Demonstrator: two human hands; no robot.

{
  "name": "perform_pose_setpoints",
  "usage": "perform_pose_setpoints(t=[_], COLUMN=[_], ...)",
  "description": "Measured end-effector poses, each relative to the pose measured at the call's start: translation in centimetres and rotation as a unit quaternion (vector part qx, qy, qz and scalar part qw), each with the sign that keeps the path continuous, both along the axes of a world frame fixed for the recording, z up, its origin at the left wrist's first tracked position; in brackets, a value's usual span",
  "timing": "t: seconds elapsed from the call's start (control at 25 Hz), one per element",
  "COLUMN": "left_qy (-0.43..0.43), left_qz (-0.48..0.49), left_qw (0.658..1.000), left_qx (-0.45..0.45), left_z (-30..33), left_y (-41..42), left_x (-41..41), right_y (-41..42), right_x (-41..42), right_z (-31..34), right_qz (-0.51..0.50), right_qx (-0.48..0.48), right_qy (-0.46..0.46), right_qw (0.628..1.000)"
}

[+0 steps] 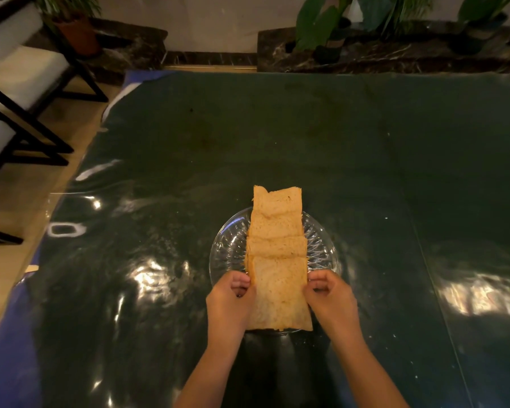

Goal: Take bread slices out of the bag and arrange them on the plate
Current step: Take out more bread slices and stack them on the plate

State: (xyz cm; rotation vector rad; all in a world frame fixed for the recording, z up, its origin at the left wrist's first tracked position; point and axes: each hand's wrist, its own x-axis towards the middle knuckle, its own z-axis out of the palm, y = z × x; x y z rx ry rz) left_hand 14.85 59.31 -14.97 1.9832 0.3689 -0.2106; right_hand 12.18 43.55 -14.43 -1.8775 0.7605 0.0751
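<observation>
A dark glossy tabletop (277,136) fills most of the view, with potted plants (330,28) behind its far edge and a chair (27,92) beyond its left edge. Near the middle of the near edge stands a clear glass plate (228,248). A row of overlapping bread slices (277,228) lies across it, from far rim to near rim. The left hand (230,301) and right hand (330,298) pinch the nearest slice (280,295) by its two sides with curled fingers
</observation>
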Motion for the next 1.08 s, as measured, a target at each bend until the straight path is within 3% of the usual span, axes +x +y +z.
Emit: perform_pose_setpoints(t=[0.32, 0.8, 1.08], left_qy=[-0.026, -0.045, -0.033], left_qz=[-0.029, -0.034, -0.017], left_qw=[0.997, 0.992, 0.997], left_qx=[0.069, 0.109, 0.071], left_z=[-0.7, -1.7, -1.7], left_y=[0.2, 0.2, 0.1], left_x=[0.9, 0.0, 0.9], right_y=[0.6, 1.3, 1.6], right_x=[0.1, -1.2, -0.1], right_z=[-1.0, -1.1, -1.4], right_qz=[0.075, 0.099, 0.031], right_qx=[-0.153, -0.168, -0.143], right_qy=[-0.003, 0.029, 0.010], right_qw=[0.985, 0.980, 0.989])
